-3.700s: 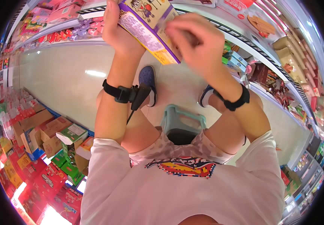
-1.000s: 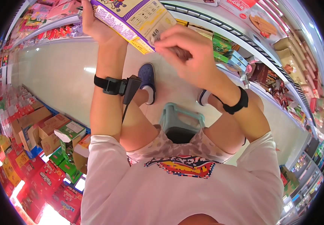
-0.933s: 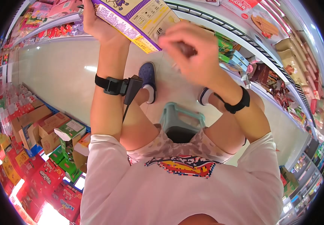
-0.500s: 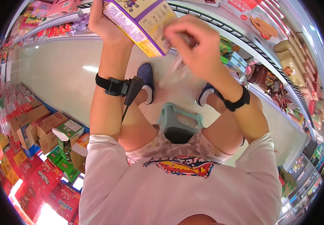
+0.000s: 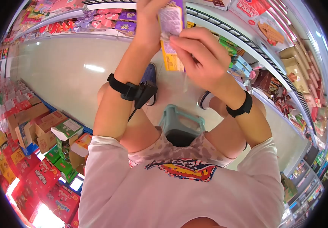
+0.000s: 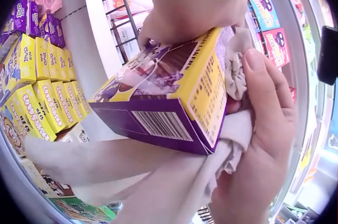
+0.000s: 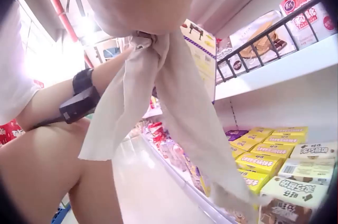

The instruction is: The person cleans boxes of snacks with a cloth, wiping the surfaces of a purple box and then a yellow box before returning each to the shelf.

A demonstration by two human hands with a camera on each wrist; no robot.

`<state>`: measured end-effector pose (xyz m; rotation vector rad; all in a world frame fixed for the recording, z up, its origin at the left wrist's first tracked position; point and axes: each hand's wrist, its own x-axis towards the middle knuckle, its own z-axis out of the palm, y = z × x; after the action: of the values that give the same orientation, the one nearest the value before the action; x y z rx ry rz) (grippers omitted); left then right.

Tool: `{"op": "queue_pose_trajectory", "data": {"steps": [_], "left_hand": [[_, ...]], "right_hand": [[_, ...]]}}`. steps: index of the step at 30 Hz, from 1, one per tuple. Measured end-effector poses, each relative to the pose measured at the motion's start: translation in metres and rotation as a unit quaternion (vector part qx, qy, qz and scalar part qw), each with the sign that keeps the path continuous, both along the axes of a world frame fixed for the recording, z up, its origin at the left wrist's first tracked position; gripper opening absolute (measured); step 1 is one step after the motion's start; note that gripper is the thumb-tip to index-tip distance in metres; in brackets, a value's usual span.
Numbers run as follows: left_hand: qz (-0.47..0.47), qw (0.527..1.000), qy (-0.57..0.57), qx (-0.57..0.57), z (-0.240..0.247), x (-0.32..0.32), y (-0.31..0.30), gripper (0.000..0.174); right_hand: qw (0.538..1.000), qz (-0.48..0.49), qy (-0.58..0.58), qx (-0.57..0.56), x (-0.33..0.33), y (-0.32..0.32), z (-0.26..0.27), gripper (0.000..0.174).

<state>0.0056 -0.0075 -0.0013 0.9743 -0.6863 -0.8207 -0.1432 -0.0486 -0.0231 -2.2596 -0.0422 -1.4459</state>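
My left hand (image 5: pixel 150 22) grips a purple and yellow carton (image 5: pixel 171 41), held up in front of the shelves with its narrow edge towards me. In the left wrist view the carton (image 6: pixel 169 97) shows a barcode on its purple side and a yellow end, with the left hand's fingers (image 6: pixel 195 2) curled over its top. My right hand (image 5: pixel 200 53) pinches a pale grey cloth (image 6: pixel 158 176) and presses it against the carton's end. From the right hand (image 7: pixel 137 2) the cloth (image 7: pixel 174 97) hangs down in two loose tails.
I sit on a green stool (image 5: pixel 181 123) in a shop aisle. Wire-fronted shelves (image 5: pixel 270 72) of snacks run along the right. Rows of yellow boxes (image 6: pixel 37 92) fill a lower shelf. Open cartons (image 5: pixel 46 129) and red packs are stacked at the left. Pale floor (image 5: pixel 69 76) lies ahead.
The left hand has turned the carton from flat face to narrow edge and shifted it to the right. The right hand has stayed on it with the cloth.
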Motion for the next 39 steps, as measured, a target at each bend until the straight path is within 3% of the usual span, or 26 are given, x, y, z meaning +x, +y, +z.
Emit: {"op": "queue_pose_trajectory", "data": {"steps": [2,4,6,8,9,11,12,13,17,18,19,20,22,24,26,28,30,31,32,34,35,36,38,39], "left_hand": [[0.015,0.997,0.048,0.059,0.006,-0.008,0.001,0.05],[-0.132,0.987,0.065,0.071,-0.009,0.0,0.004,0.053],[-0.13,0.982,0.131,0.048,-0.002,-0.011,0.0,0.054],[-0.023,0.948,0.241,0.208,0.036,-0.026,-0.005,0.052],[-0.075,0.977,0.17,0.109,0.004,-0.021,0.002,0.043],[-0.078,0.987,0.107,0.091,-0.039,-0.011,-0.001,0.04],[-0.083,0.993,0.044,0.074,-0.038,-0.011,-0.001,0.037],[-0.028,0.997,0.031,0.065,-0.037,-0.017,-0.002,0.033],[-0.047,0.997,0.007,0.06,-0.043,-0.015,0.003,0.029],[0.003,0.981,-0.183,0.058,-0.045,-0.01,0.004,0.026],[0.051,0.928,-0.366,0.053,-0.047,-0.006,0.006,0.025],[0.051,0.928,-0.366,0.054,-0.049,-0.003,0.008,0.025],[0.145,0.838,-0.518,0.088,-0.05,0.002,0.011,0.025],[0.115,0.851,-0.507,0.072,-0.047,0.007,0.012,0.025],[0.111,0.828,-0.545,0.074,-0.045,0.005,0.013,0.024],[0.134,0.806,-0.571,0.075,-0.049,-0.003,0.013,0.024],[0.05,0.835,-0.539,0.102,-0.05,-0.001,0.01,0.021],[-0.026,0.93,-0.36,0.078,-0.045,0.0,0.008,0.017],[-0.025,0.929,-0.36,0.08,-0.046,0.003,0.009,0.017],[0.134,0.834,-0.526,0.099,-0.05,0.017,0.01,0.015],[0.152,0.814,-0.552,0.092,-0.055,0.028,0.008,0.015],[0.149,0.815,-0.553,0.091,-0.053,0.031,0.01,0.015],[0.08,0.913,-0.383,0.12,-0.049,0.035,0.009,0.014],[0.108,0.881,-0.447,0.11,-0.051,0.036,0.009,0.013]], "right_hand": [[1.0,0.0,-0.002,-0.015,0.001,-0.009,0.0,0.021],[0.999,-0.05,-0.003,0.02,0.0,-0.009,0.004,0.019],[0.998,-0.062,-0.013,0.024,-0.001,-0.012,0.014,0.018],[0.994,-0.097,-0.044,0.025,-0.002,-0.017,0.021,0.019],[0.993,-0.102,-0.041,0.05,-0.004,-0.021,0.02,0.018],[0.992,-0.072,-0.035,0.099,-0.003,-0.02,0.021,0.016],[0.987,-0.043,-0.028,0.149,-0.003,-0.019,0.021,0.015],[0.987,-0.043,-0.026,0.15,-0.004,-0.019,0.021,0.015],[0.99,-0.081,0.005,0.113,-0.007,-0.022,0.023,0.015],[0.991,-0.081,0.005,0.109,-0.007,-0.022,0.023,0.017],[0.991,-0.081,0.006,0.111,-0.009,-0.019,0.023,0.017],[0.995,-0.06,0.024,0.081,-0.011,-0.016,0.025,0.018],[0.997,-0.039,0.041,0.051,-0.01,-0.014,0.023,0.019],[0.999,0.024,0.007,-0.034,-0.004,-0.019,0.016,0.026],[0.999,0.019,0.01,-0.043,-0.008,-0.022,0.023,0.028],[0.98,-0.114,0.07,0.144,-0.015,-0.018,0.032,0.018],[0.982,-0.086,0.051,0.162,-0.014,-0.024,0.026,0.018],[0.995,-0.071,0.038,0.051,-0.012,-0.026,0.019,0.021],[0.996,-0.056,0.023,-0.059,-0.011,-0.026,0.013,0.024],[0.997,-0.008,0.031,-0.068,-0.009,-0.015,0.01,0.023],[0.995,0.043,0.04,-0.079,-0.01,-0.008,0.009,0.023],[0.995,0.04,0.041,-0.078,-0.012,-0.003,0.008,0.023],[0.989,0.114,0.064,-0.067,-0.016,0.003,0.007,0.027],[0.987,0.125,0.069,-0.07,-0.016,-0.001,0.008,0.027]]}}
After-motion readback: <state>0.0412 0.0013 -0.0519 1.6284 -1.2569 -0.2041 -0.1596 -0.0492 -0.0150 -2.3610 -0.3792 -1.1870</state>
